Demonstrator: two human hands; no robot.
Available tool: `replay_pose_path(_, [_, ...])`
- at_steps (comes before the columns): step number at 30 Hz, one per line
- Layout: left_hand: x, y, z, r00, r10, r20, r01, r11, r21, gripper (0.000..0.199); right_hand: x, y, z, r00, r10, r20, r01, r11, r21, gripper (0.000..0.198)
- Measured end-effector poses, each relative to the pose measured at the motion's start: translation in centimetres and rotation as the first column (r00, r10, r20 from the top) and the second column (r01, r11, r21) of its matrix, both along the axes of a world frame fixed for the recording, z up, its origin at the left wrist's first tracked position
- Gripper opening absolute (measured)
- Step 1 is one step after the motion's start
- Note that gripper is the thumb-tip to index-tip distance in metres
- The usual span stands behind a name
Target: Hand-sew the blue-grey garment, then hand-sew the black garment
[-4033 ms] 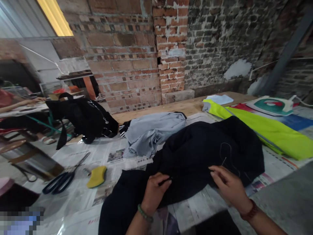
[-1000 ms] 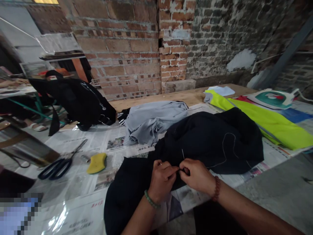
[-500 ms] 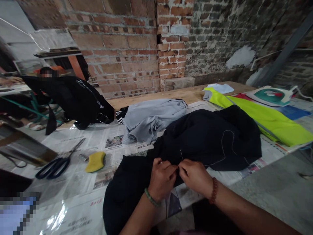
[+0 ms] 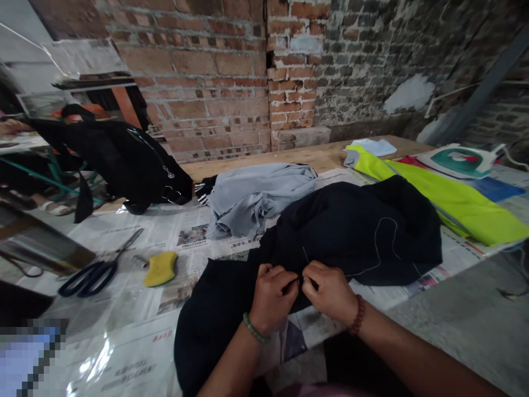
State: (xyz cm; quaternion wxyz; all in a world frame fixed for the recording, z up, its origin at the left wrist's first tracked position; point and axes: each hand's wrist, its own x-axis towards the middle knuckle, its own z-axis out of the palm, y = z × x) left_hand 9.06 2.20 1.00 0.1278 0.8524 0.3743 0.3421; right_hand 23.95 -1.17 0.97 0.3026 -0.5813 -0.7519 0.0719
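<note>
A dark navy garment (image 4: 322, 220) lies bunched across the newspaper-covered table in front of me. My left hand (image 4: 275, 295) is closed, pinching a bit of its cloth between thumb and fingers. Just to the right, my right hand (image 4: 330, 292) pinches the same cloth, fingertips a small gap from the left ones. A thin, pale, needle-like line (image 4: 306, 254) sticks up above the right hand's knuckles; whether the fingers touch it is hidden. Light thread (image 4: 377, 237) runs in a loose loop over the garment, starting near the right hand.
Scissors (image 4: 101, 270) and a yellow sponge (image 4: 160, 269) lie to the left, near a metal cylinder (image 4: 45, 237). Behind are a black bag (image 4: 128, 165) and a grey garment (image 4: 264, 193). A neon-yellow garment (image 4: 450, 198) and an iron (image 4: 460, 161) occupy the right.
My fingertips, nearly touching before, have drawn slightly apart with the cloth between them. The pale needle-like line leans a little more to the left. The garment otherwise stays in place.
</note>
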Motion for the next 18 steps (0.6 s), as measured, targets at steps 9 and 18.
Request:
replay_pose_path(9, [0.0, 0.1, -0.2, 1.000, -0.003, 0.019, 0.003, 1.000, -0.002, 0.017, 0.3, -0.1, 0.4, 0.997, 0.051, -0.049, -0.057, 0.990, -0.126, 0.008])
replay_pose_path(18, [-0.2, 0.1, 0.0, 0.999, -0.047, 0.014, 0.047, 0.999, -0.011, 0.018, 1.0, 0.2, 1.0, 0.989, 0.144, -0.011, -0.144, 0.978, -0.148, 0.010])
